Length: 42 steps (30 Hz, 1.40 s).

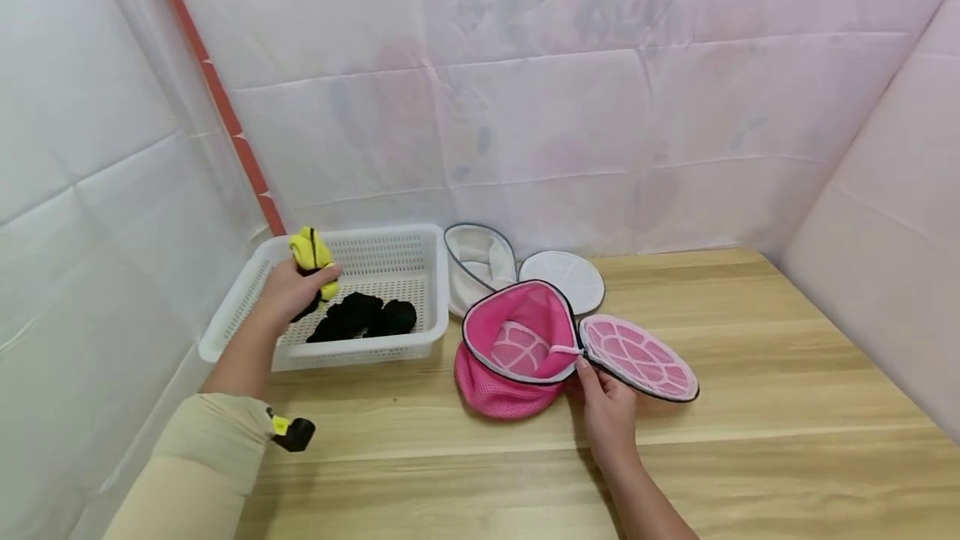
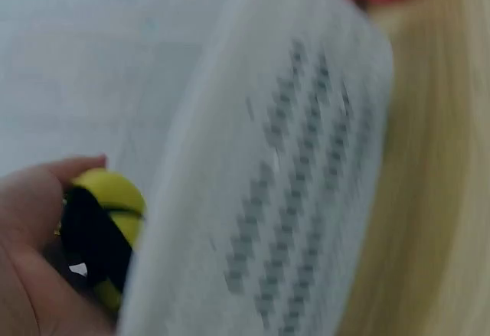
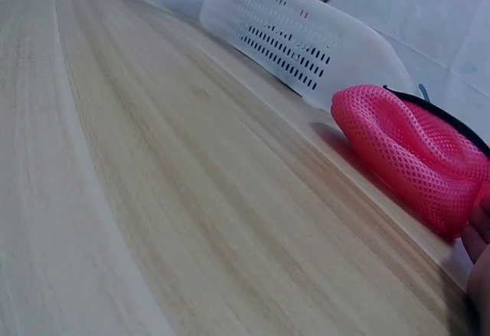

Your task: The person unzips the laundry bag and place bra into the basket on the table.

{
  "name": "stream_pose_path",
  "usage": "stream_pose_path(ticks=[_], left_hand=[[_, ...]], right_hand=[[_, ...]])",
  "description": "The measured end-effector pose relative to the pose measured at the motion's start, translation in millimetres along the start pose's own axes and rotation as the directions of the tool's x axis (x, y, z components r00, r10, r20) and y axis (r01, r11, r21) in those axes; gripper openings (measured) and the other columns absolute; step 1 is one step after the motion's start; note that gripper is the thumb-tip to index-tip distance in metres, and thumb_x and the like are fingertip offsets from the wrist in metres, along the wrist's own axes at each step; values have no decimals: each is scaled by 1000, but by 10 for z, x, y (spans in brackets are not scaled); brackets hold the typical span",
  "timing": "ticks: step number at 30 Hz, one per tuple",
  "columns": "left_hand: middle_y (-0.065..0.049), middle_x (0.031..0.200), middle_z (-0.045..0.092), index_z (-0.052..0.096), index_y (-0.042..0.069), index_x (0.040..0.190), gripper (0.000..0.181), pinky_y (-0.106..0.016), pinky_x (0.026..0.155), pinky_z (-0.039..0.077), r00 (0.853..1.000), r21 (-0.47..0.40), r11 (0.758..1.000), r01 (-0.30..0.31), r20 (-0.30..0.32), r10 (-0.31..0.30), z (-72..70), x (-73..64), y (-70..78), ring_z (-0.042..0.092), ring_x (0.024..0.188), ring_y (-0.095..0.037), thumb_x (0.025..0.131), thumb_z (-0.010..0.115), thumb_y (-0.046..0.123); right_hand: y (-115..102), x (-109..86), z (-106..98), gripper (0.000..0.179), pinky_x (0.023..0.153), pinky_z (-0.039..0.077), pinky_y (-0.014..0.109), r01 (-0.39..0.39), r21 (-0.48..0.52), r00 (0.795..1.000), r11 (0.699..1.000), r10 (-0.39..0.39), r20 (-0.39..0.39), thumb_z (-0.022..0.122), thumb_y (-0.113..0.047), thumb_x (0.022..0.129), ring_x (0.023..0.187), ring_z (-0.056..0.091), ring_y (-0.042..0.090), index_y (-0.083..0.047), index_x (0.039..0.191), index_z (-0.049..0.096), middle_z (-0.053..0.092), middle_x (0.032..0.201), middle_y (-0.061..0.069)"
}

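Observation:
Above the left part of a white plastic basket (image 1: 437, 294), my left hand (image 1: 283, 294) grips a yellow and black bundle of cloth (image 1: 312, 252). In the left wrist view, the thumb and palm lie around that bundle, close to the basket's rim. Several black cloth bundles (image 1: 358, 313) lie inside the basket. My right hand (image 1: 609, 417) pinches the rim of a pink mesh laundry bag (image 1: 498, 397) beside its hinge. The bag's mouth gapes, and its round lid (image 1: 643, 359) is folded out to the right. Only some right fingertips show in the right wrist view.
Behind the pink bag stands a white mesh laundry bag (image 1: 459, 290) with its round lid (image 1: 564, 280) laid open. Cloth-covered walls (image 1: 540, 115) enclose the wooden table (image 1: 750, 473) at the back and sides. A red strip (image 1: 225, 107) runs down the back left corner.

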<state>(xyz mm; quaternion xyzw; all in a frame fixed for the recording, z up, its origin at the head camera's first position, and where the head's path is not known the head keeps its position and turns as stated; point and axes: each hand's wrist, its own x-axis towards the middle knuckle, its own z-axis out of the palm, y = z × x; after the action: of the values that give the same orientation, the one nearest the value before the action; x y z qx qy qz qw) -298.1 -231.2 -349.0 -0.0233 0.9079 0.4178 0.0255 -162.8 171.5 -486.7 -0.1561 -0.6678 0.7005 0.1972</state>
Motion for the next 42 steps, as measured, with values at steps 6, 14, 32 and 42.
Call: stream_pose_path(ticks=[6,14,32,42], left_hand=[[-12,78,55,53,-2,92,41,-31,55,47,1000,337,941,24,2,-26,-93,103,-302,55,66,-23,91,67,37],[-18,89,59,54,-8,103,47,-37,61,48,988,501,861,85,66,-136,-41,92,-396,56,76,-29,88,68,34],[-6,65,44,53,2,85,42,-29,47,39,994,539,841,39,63,-86,-43,-34,-217,47,55,-19,99,51,41],[-27,146,45,42,-3,144,62,-62,104,41,974,446,883,-149,-89,210,262,-276,56,42,133,-46,100,51,40]], right_hand=[[13,8,-17,37,75,58,19,-4,4,1000,1000,4,3,60,-26,99,77,68,1,8,112,69,72,83,-12],[26,19,4,38,74,59,22,9,25,1000,1000,-10,25,59,-25,99,77,69,4,10,110,68,72,81,-9],[-73,10,-23,60,42,48,25,-149,-81,989,986,149,3,58,-42,98,44,53,13,-1,54,54,54,50,3],[-227,-34,-69,61,39,32,22,-100,-93,994,991,104,42,57,-38,99,45,41,9,10,62,53,48,49,-1]])
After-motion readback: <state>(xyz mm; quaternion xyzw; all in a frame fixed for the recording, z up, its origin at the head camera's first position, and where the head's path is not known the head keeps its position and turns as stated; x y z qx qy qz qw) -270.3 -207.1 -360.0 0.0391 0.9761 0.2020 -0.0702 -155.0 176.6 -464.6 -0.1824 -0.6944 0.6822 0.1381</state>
